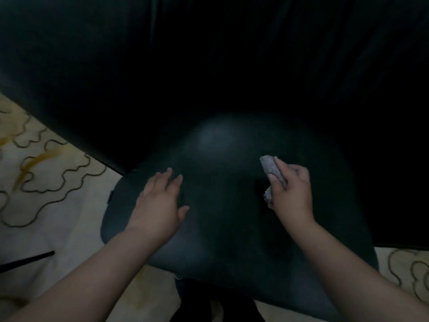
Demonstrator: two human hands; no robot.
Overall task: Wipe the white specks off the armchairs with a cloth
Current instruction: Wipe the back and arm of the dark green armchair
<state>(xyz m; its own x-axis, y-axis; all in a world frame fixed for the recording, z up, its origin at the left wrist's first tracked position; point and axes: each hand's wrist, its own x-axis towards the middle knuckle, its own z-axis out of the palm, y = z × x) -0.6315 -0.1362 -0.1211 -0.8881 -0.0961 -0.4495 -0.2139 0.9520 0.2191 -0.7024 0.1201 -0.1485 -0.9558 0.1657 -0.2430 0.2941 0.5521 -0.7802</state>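
Head view, looking down on the rounded dark upholstery of an armchair [220,205], probably an arm or cushion top, with the darker body of the chair rising behind it. The right hand [293,191] held a small bunched grey cloth [272,173]; its grip was curled round the wad, fingers on top and the rest of the cloth showing below the thumb side, the wad touching or just above the upholstery. The left hand [160,205] lay flat on the same padded part, its grip spread, fingers straight and holding nothing, apparently steadying the padding. A pale sheen [216,138] marked the crown of the padding beyond both hands. At either side lay a cream floor [58,205] with dark wavy outlines and yellow streaks, and on it, at lower left, a thin black rod [27,260].

No white specks could be made out in this dim, blurred frame, and that was the chief risk as judged here: in such low light specks might be missed or taken for glare. The compact wad offered little wiping face, so specks could be smeared or pushed along rather than lifted. Should the cloth be loaded, it might redeposit them. Pressure on the curved padding could make the wad skid off sideways.
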